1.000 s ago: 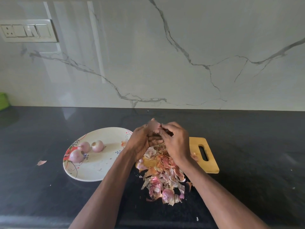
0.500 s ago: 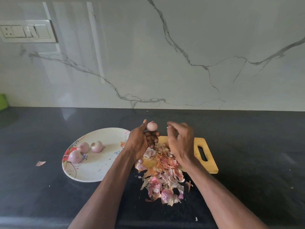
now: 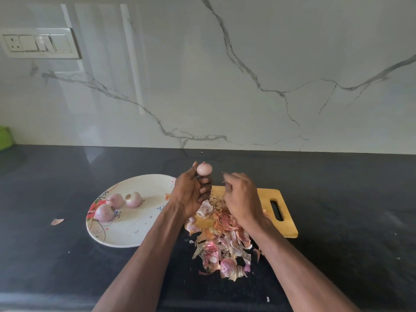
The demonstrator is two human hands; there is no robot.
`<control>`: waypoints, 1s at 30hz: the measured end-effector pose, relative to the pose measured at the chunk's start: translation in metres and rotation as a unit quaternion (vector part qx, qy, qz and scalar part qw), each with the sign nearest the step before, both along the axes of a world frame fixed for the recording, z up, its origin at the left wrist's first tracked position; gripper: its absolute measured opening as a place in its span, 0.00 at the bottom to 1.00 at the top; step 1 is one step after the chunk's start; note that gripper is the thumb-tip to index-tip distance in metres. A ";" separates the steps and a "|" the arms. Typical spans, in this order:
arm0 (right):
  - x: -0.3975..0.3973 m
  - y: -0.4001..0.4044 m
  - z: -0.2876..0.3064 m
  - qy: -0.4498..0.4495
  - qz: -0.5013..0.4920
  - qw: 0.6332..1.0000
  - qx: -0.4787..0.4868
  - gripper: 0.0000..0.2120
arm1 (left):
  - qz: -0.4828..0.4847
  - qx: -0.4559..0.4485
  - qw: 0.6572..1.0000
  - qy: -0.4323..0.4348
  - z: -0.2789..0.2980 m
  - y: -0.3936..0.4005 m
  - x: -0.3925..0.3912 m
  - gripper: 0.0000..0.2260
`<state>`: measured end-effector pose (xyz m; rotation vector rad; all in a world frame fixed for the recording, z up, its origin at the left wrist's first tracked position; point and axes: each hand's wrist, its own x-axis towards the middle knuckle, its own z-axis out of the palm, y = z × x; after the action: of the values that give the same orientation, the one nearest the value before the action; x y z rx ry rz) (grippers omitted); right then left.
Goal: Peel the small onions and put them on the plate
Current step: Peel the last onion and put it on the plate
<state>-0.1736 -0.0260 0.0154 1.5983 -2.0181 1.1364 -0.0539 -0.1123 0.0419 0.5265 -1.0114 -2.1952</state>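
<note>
- We took the plate [image 3: 135,230] as our reference; it sat on the dark counter [image 3: 337,199] and carried three peeled onions [image 3: 115,200] grouped on its far-left part.
- Our left hand [image 3: 191,194] was raised just beyond the plate's right rim, gripping a fourth onion [image 3: 204,169] between the thumb and curled fingertips.
- That onion showed a smooth, pale pink surface; we judged it fully peeled, though its hidden underside could not be checked.
- Our right hand [image 3: 242,197] hovered further right of the plate, apart from the onion, fingers curled with the tips drawn together. A scrap of skin seemed to sit at the fingertips, but we could not tell whether anything was actually pinched.
- A heap of skins [image 3: 222,239] lay to the right of the plate, spilling off a wooden cutting board [image 3: 286,221] onto the counter.
- We judged the peeling step for this onion complete and the placing step pending.
- The next move called for carrying the left hand leftward over the plate, lowering it, and releasing the onion onto bare plate near the other three, gently enough that it would not roll off.
</note>
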 end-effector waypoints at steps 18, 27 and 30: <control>0.046 0.023 0.029 -0.078 0.025 0.994 -0.068 0.08 | 0.314 -0.303 0.868 -0.235 -0.017 0.035 0.094 0.22; 0.145 0.003 0.007 -0.065 0.080 0.994 -0.042 0.12 | 0.429 -0.418 0.603 -0.527 -0.044 0.030 0.177 0.17; 0.156 0.000 -0.008 -0.052 0.080 0.995 -0.023 0.13 | 0.413 -0.416 0.573 -0.573 -0.044 0.027 0.180 0.15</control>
<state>-0.0177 -0.0260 0.0075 1.7361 -1.9395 1.3387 0.1260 -0.0850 -0.0016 1.5670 -1.7098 -0.1765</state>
